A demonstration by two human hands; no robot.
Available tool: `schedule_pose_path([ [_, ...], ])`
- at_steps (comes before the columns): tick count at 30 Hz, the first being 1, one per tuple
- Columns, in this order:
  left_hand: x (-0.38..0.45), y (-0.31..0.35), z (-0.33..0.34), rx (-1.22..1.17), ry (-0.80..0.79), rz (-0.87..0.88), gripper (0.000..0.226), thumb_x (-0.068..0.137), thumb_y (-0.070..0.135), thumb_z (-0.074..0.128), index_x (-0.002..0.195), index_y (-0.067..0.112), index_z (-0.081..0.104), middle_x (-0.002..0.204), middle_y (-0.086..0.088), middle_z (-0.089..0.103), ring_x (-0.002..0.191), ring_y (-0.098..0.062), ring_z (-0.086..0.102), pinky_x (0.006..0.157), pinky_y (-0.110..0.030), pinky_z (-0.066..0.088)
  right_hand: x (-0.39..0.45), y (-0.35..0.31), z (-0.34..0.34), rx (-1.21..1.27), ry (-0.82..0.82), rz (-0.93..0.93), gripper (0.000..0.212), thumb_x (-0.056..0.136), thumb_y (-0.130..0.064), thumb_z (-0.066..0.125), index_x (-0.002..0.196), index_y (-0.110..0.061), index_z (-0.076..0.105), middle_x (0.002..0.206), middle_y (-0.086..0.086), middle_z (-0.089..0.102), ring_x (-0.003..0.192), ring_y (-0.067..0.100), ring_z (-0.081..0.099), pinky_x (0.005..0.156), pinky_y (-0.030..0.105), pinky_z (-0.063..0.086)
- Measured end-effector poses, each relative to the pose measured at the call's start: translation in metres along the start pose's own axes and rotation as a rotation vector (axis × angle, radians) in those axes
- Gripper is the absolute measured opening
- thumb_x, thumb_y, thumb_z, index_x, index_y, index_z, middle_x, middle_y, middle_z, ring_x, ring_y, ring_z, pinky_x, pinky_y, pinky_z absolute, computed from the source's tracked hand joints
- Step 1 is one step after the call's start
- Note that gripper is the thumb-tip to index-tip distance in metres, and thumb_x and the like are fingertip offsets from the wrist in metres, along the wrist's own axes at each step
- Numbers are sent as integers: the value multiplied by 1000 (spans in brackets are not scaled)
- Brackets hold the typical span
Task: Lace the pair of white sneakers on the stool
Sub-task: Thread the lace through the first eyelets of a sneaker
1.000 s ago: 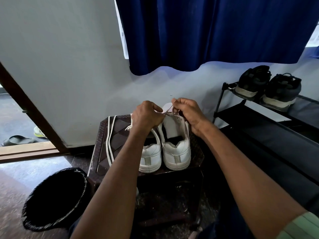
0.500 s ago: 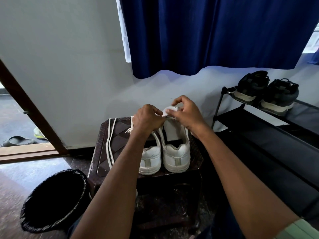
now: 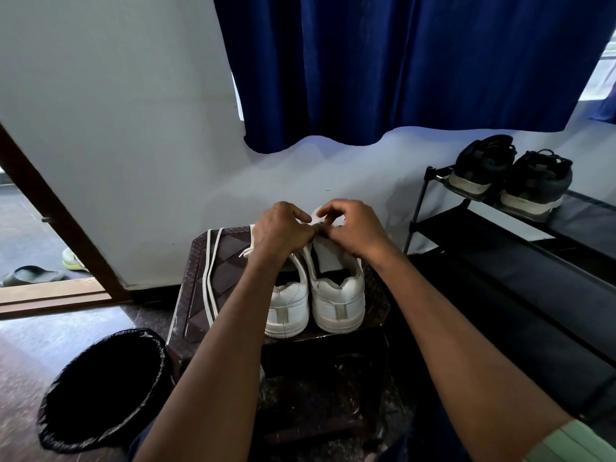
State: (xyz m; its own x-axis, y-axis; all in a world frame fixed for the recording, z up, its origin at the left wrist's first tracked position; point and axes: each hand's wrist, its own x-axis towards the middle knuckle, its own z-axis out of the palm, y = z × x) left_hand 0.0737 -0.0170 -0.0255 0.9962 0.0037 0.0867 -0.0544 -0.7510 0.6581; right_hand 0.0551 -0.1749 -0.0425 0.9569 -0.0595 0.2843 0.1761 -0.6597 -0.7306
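Two white sneakers stand side by side on the stool (image 3: 376,305), heels toward the camera, toes at 12 o'clock: left sneaker (image 3: 289,306), right sneaker (image 3: 338,300). This likely puts the open throats within reach of both hands.

Both hands meet over the right sneaker's toe end. Left hand (image 3: 283,230): fingers curled, pinching a white lace end (image 3: 308,222) between thumb and fingertips. Right hand (image 3: 353,228): fingers curled, grip pinching at the same spot; whether on lace or eyelet edge I cannot tell. Judged step: threading the first, lowest eyelets.

One spare lace (image 3: 210,288), doubled into two strands, lies along the stool's 9 o'clock side, probably kept for the left sneaker.

Outward: one black-lined bin (image 3: 100,391) at 7 o'clock; one shoe rack (image 3: 500,235) at 3 o'clock carrying two dark shoes (image 3: 510,175); one blue curtain (image 3: 400,61) at 12 o'clock.
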Motion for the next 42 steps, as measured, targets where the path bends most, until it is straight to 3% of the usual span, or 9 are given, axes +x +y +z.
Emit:
schedule_pose_path([
  [8,-1,0,-1,16,-1,10,24,76,42,81,98,34,77,100,4,75,99,-21,69,89,-34,55,5,0,6,-266,9,-31,13,88,-13,70,80,-23,69,92,-6,68,86,18,63,74,31,47],
  [15,-1,-1,-2,28,4,19,24,74,35,78,97,35,78,95,5,75,98,-20,69,87,-34,56,3,-13,-5,687,139,236,17,107,-14,48,93,-16,58,74,1,61,46,5,39,43,19,33],
  [21,1,-2,-1,-4,-7,5,25,73,43,82,96,34,77,97,4,75,94,-20,70,85,-33,56,-3,-6,-6,-205,4,81,12,80,-42,85,84,-31,81,73,-12,68,72,7,61,65,24,47],
  [23,1,-2,-1,-7,-12,4,24,74,43,82,96,34,77,97,4,75,94,-21,71,86,-35,57,-2,-5,-1,-234,28,72,10,81,-36,84,82,-27,80,81,-5,73,78,14,66,69,27,50],
  [29,0,-1,-3,28,-19,8,23,76,34,79,99,34,78,98,4,74,97,-21,68,80,-28,52,2,-14,-14,923,113,297,24,106,-19,52,82,-19,55,79,7,71,43,10,31,44,22,25],
  [34,2,-2,-1,7,-20,1,23,74,40,81,96,34,77,91,6,73,93,-19,69,81,-30,54,-2,-3,-10,10,61,60,20,82,-42,83,88,-29,69,86,-13,69,76,8,64,66,26,51],
  [37,2,-2,-1,-6,-20,8,29,72,50,84,95,34,77,94,5,75,92,-19,70,85,-32,56,-1,0,0,-230,32,19,9,79,-39,83,82,-34,77,79,-11,73,79,13,69,68,27,51],
  [39,1,-2,-2,12,-13,13,23,75,42,82,97,34,78,95,6,75,94,-20,70,80,-29,52,1,0,2,-54,93,62,9,88,-29,78,80,-27,76,79,-8,73,70,6,66,65,24,46],
  [42,-1,-1,-4,36,-25,18,24,76,28,79,99,35,77,88,8,70,96,-20,69,74,-25,43,2,-11,-8,693,163,248,22,104,-18,55,84,-18,64,90,8,76,44,6,44,49,23,34],
])
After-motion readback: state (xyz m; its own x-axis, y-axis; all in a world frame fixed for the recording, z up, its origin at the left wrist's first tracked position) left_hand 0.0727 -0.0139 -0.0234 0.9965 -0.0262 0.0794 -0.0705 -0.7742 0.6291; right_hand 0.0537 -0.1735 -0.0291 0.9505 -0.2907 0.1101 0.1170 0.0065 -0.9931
